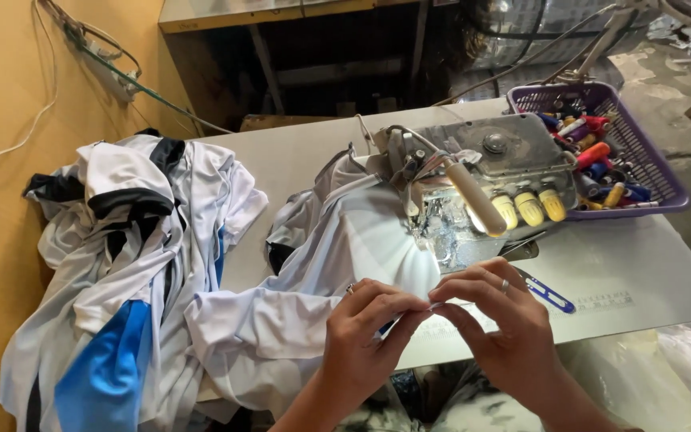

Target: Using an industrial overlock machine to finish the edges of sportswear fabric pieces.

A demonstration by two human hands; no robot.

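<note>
Both hands pinch the white shirt's (313, 280) edge: left hand (361, 336), right hand (499, 320). Looks like seam alignment. Next, likely feeding it under the sewing machine (481, 188), kept flat.

Only one marking in view: a small block of faint grey printed lettering (611, 302) on the pale sewing table (641, 272), near right, just right of the blue thread snips (548, 293). It's a short rectangular patch of a few lines, low contrast, too small to make out. No packages, signs or screens visible anywhere else in the scene.
</note>
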